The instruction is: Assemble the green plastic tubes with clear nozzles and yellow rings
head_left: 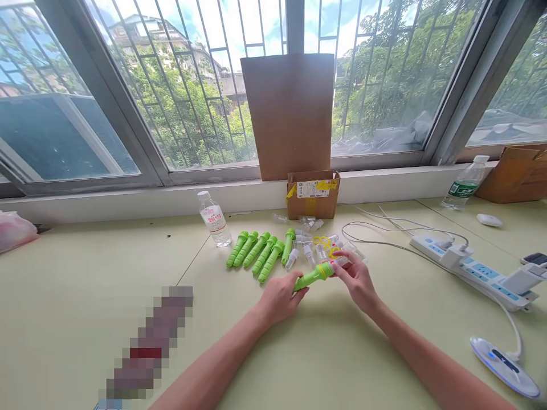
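1. Two hands are on one item. The left hand is wrapped round the body of a green tube; the right hand pinches what appears to be a clear piece at the tube's yellow-ringed end.
2. I judge the step in hand to be fitting that clear piece to the tube. Whether it is seated I cannot tell; the right fingers partly cover the joint.
3. In my assessment, the next move calls for a firm left grip, with the right fingertips aligning, then pressing or turning.
4. Just beyond the right fingers: jumbled clear vials and yellow rings, liable to be knocked.
5. Beyond the left fingers: five green tubes side by side; a sixth green tube beside the vials.
6. Farther out: cardboard box past the vials, water bottle beyond the left fingers, power strip well right of the right hand. I find none obstructing the grip.
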Demonstrator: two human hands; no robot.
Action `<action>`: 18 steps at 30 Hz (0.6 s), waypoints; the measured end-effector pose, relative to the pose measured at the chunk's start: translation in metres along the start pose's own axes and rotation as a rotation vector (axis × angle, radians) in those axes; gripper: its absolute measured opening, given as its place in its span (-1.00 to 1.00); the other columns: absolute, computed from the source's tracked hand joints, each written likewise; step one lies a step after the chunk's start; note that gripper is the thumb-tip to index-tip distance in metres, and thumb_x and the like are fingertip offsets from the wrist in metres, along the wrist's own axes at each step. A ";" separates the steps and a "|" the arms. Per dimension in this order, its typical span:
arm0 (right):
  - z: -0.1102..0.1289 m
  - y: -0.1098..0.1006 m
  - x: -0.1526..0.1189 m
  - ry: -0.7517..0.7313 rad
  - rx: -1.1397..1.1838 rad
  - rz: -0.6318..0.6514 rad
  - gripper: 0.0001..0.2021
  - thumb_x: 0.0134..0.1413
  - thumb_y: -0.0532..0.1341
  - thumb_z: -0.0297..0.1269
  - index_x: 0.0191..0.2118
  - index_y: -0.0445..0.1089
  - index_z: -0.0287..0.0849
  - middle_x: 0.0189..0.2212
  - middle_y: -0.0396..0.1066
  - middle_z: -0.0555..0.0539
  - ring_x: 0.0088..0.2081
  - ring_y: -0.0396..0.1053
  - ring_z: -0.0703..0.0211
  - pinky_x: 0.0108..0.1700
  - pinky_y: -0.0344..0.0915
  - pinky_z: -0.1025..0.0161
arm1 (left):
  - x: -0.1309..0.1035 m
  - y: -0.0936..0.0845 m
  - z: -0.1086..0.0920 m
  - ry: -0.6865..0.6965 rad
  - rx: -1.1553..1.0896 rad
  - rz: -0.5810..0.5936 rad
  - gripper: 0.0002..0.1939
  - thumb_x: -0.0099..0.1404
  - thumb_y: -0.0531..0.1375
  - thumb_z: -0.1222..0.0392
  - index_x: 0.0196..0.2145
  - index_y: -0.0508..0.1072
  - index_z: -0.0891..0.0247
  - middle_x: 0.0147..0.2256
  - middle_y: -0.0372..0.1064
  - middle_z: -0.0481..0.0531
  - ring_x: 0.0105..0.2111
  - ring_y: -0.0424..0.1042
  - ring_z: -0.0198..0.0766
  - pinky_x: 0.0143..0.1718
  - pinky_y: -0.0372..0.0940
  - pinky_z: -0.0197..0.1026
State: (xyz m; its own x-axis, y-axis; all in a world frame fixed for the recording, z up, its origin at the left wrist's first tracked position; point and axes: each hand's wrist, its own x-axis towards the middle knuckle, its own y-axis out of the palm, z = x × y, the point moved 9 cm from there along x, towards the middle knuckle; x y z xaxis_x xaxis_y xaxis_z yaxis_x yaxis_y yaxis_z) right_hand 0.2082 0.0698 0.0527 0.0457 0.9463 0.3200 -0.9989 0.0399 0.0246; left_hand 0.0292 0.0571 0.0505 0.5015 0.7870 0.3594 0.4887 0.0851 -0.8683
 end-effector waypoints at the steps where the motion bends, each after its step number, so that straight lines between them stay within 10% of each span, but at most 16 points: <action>1: -0.001 0.000 0.000 0.002 -0.013 0.003 -0.66 0.03 0.26 -0.03 -0.15 0.33 -0.13 -0.60 0.35 0.07 -0.48 0.41 0.13 -0.30 0.46 0.06 | 0.000 0.000 0.000 -0.001 -0.006 0.009 -0.77 0.31 0.03 0.05 -0.19 0.32 0.22 -0.58 0.28 -0.09 -0.59 0.29 -0.29 -0.54 0.04 -0.29; 18: -0.007 0.003 0.001 0.038 -0.141 0.072 -0.62 -0.11 0.30 0.11 -0.34 0.45 -0.12 -0.58 0.44 -0.04 -0.52 0.42 0.07 -0.54 0.36 0.19 | 0.001 -0.006 0.013 -0.063 -0.047 -0.075 -0.77 0.26 0.12 -0.01 -0.33 0.27 0.22 -0.47 0.31 -0.09 -0.55 0.27 -0.35 -0.52 0.09 -0.31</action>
State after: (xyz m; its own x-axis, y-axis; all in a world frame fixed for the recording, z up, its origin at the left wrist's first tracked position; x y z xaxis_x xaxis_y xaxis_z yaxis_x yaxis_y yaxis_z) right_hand 0.2051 0.0733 0.0462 -0.0239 0.9598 0.2798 -0.9913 0.0135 -0.1309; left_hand 0.0176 0.0653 0.0518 0.4169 0.8167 0.3991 0.5570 0.1174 -0.8222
